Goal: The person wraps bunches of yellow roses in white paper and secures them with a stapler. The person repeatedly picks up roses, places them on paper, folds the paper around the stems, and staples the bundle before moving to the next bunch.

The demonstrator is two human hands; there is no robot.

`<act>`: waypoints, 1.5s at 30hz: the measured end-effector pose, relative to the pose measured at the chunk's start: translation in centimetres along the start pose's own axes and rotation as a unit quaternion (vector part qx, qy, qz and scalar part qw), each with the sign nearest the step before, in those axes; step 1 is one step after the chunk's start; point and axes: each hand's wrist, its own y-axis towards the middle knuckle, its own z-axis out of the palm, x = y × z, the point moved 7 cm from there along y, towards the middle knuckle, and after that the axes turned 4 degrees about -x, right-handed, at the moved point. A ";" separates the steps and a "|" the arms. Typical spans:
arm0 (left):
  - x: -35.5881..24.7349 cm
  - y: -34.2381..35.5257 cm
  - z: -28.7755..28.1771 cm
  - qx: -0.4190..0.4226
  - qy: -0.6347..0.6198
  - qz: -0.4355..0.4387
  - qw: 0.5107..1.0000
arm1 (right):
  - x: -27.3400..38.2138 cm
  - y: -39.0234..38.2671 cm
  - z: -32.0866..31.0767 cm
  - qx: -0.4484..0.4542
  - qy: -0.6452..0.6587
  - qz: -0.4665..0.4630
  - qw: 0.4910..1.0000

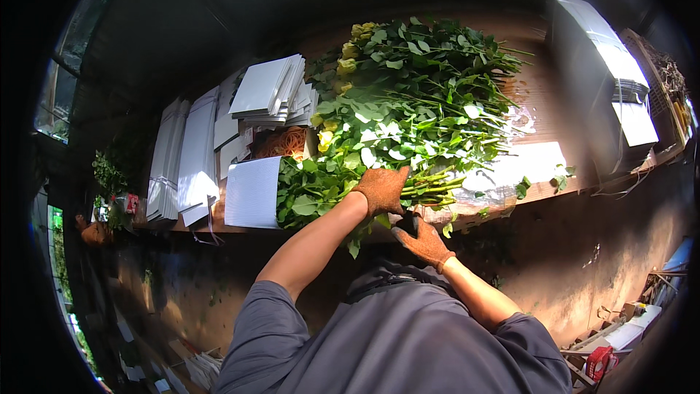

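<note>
In an orange-brown work glove, my left hand (383,190) is closed round the stems of a bunch of leafy roses at the table's near edge. White corrugated cardboard (252,193) wraps the bunch's head end, hiding the blooms. The cut stem ends (434,188) stick out to the right of that hand. Just below them is my gloved right hand (426,242), its fingers curled with something dark at the fingertips that I cannot make out. Beyond my hands lies a large pile of yellow roses (346,66), stems pointing right.
White cardboard sheets (266,87) are stacked at the left, beside tied bundles of long white sheets (197,153). Orange rubber bands (284,144) fill a box behind the wrapped bunch. A tall strapped stack of cardboard (609,66) stands at the right. Loose leaves (523,187) lie near the table edge.
</note>
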 end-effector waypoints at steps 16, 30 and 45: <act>-0.5 -3.3 -5.0 -0.100 -0.047 0.042 0.993 | -2.8 12.1 -2.7 0.246 0.386 -0.159 0.875; 0.3 2.0 3.1 -0.061 0.075 -0.069 0.993 | 10.7 -7.7 -2.2 0.001 0.036 -0.307 0.951; -1.7 -3.6 -6.3 -0.179 -0.025 0.038 0.983 | 0.7 13.2 -6.8 0.118 0.114 -0.339 0.926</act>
